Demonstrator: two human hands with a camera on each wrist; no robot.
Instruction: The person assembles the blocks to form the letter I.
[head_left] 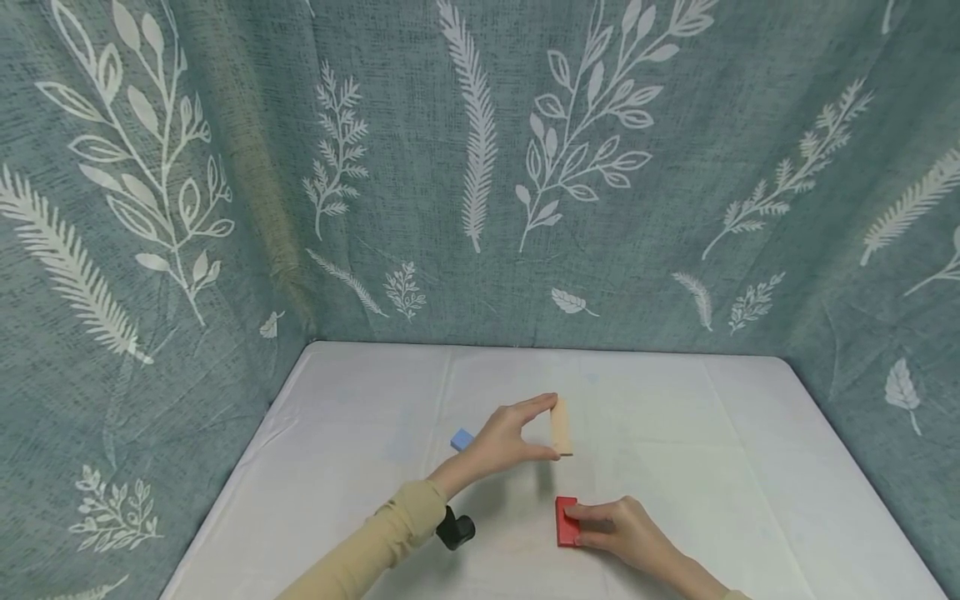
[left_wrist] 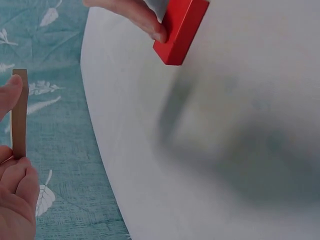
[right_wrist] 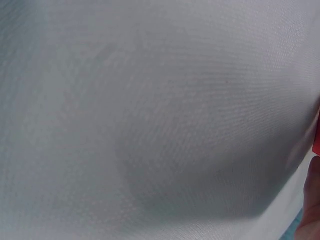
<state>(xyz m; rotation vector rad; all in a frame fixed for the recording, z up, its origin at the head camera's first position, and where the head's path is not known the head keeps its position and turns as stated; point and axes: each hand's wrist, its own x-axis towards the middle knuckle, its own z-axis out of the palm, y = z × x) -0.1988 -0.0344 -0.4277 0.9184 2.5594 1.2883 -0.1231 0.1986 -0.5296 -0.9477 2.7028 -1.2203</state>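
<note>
My left hand (head_left: 510,437) pinches a pale wooden block (head_left: 561,427) by its two ends, thumb at the near end and fingers at the far one. The block is held up off the table, its narrow side showing in the left wrist view. Closer to me, my right hand (head_left: 626,533) grips a red block (head_left: 567,522) between thumb and fingers. In the left wrist view the red block (left_wrist: 182,30) looks tilted, with fingertips against its side. Only a red corner (right_wrist: 317,140) and part of a finger show in the right wrist view.
A blue block (head_left: 461,439) lies behind my left wrist, partly hidden by it. Black wrist gear (head_left: 455,528) sticks out under my left sleeve. A white cloth covers the table (head_left: 360,400); a green leaf-patterned curtain (head_left: 405,167) hangs behind it and at both sides.
</note>
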